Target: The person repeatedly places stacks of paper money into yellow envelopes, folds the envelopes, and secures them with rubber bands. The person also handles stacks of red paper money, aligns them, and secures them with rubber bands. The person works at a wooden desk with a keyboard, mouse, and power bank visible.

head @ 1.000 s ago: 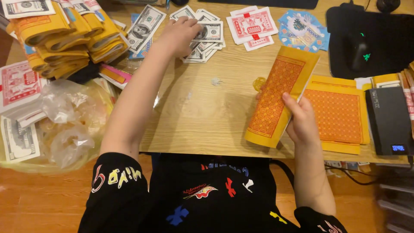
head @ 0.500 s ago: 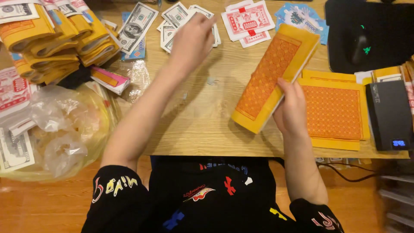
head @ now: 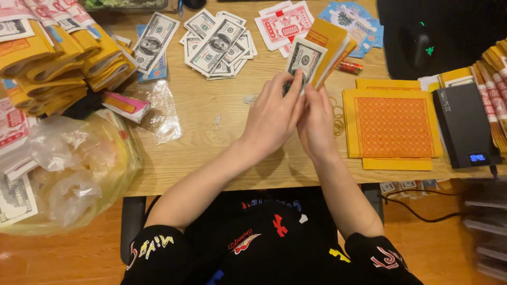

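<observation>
Hands, left (head: 274, 113) and right (head: 317, 124), pinch flat paper banknote (head: 305, 59) against stiff yellow-orange sheet (head: 330, 45).

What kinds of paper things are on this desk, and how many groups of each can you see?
Grey banknote-style paper: 4 (bill in the hands, spread pile, single bill, stack at the left edge)
Yellow-orange sheets: 3 (held fold, flat stack, folded heap)
Red-and-white notes: 1
Blue printed sheets: 1
Total: 9

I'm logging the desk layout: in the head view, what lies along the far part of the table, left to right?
Folded yellow paper bundles → spread grey banknotes → red-and-white printed sheets → blue printed cards → black mouse.
</observation>
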